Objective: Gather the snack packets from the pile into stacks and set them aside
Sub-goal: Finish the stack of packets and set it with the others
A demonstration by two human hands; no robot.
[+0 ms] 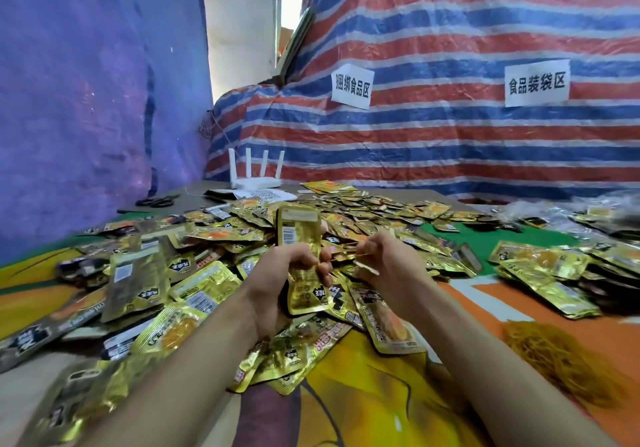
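Left hand, packet stack upright

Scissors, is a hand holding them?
No, the scissors lie alone at the far left, beyond the packet pile.

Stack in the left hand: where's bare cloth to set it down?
Orange cloth between the right forearm, the right-hand packets and the rubber bands is bare; so is the green strip beyond it. The central pile and left side are crowded.
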